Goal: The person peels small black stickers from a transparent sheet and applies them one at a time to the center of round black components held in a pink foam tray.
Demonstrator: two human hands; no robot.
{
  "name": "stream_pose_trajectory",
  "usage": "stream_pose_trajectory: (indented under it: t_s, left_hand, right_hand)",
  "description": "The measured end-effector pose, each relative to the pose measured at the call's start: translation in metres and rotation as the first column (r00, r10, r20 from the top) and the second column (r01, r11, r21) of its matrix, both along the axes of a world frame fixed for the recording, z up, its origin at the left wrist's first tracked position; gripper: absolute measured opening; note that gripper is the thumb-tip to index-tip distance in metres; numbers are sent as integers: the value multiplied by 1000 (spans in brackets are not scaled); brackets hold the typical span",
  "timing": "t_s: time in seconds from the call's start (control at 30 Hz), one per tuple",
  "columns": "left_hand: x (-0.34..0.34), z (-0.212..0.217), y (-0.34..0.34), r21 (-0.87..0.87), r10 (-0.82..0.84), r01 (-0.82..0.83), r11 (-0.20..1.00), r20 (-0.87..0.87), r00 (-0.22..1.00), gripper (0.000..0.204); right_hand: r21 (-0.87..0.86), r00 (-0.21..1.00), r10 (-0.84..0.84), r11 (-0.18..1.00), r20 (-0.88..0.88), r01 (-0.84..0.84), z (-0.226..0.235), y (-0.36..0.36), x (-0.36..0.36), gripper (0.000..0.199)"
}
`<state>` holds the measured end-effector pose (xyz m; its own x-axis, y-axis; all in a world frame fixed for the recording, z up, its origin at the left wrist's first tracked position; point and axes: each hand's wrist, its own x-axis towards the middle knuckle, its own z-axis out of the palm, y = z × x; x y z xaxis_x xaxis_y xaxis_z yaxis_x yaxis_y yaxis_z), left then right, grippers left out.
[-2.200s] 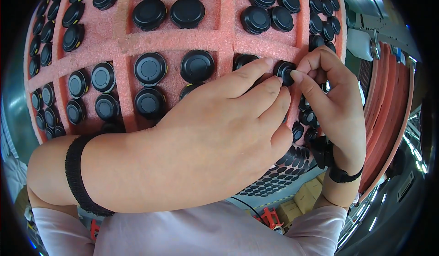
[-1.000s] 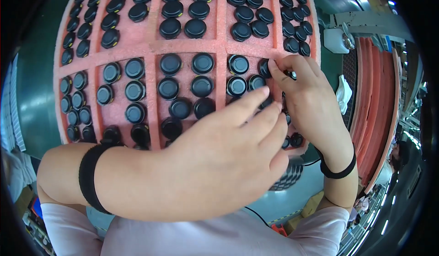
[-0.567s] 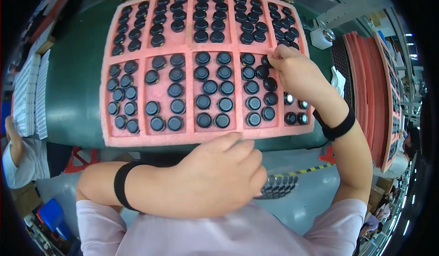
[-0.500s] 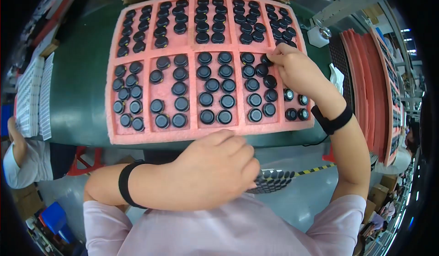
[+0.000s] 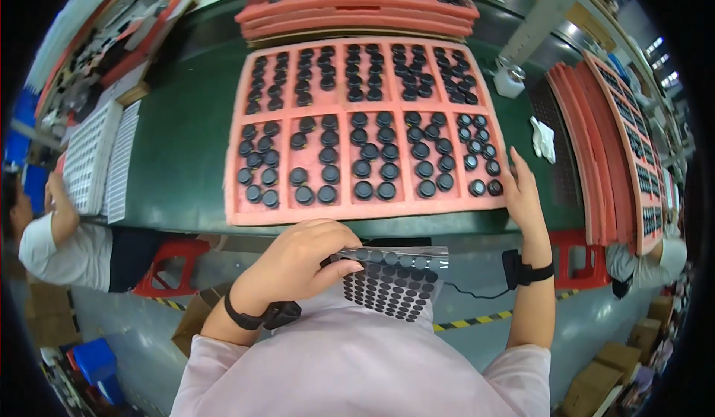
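A pink foam tray (image 5: 417,211) with two rows of compartments lies before me on the table, holding many small round black parts (image 5: 363,168). Some parts in the near right compartment show lighter tops. My left hand (image 5: 307,257) pinches the left corner of a clear sheet of round black stickers (image 5: 391,287) between thumb and fingers. That sheet hangs in front of the table edge, over my lap. At the tray's right side, my right hand (image 5: 524,197) is open, its fingers stretched along the rim and nothing visible in it.
More pink trays (image 5: 357,18) are stacked behind, and another stack (image 5: 585,141) stands at right. A white bottle (image 5: 509,80) and a crumpled white cloth (image 5: 543,140) lie between. At left, a person (image 5: 63,246) sits by white trays (image 5: 91,156). Red stools (image 5: 175,264) stand below.
My right hand has left the parts in the tray and come down to its right edge, fingers now spread. My left hand has turned, bringing the sticker sheet into fuller view. The whole view has shifted.
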<state>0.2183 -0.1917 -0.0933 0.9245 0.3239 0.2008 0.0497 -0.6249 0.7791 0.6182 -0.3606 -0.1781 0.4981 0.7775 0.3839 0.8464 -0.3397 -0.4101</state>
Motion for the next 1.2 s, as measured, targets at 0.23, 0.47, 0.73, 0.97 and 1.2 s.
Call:
stream_pose_trajectory:
  t_s: [0.23,0.47,0.73,0.97,1.2]
  left_hand:
    - [-26,-19,-23,-76,181,-182,980,-30,983,19]
    - [-3,-48,-68,-76,287,-283,956,44,957,18]
    - [50,-51,-98,-122,294,-294,948,-20,956,20]
    - [108,-44,-108,-131,239,-242,961,-36,970,23]
    - [158,-33,-86,-110,200,-199,974,0,980,30]
  right_hand:
    - [90,841,216,976,-496,-198,-35,-10,18,50]
    - [52,913,333,942,-235,-330,-32,-10,15,55]
    - [63,912,365,931,-188,-360,-23,-13,13,63]
    - [76,884,421,907,-202,-415,-24,0,23,56]
    - [22,853,415,902,-317,-431,-9,3,32,56]
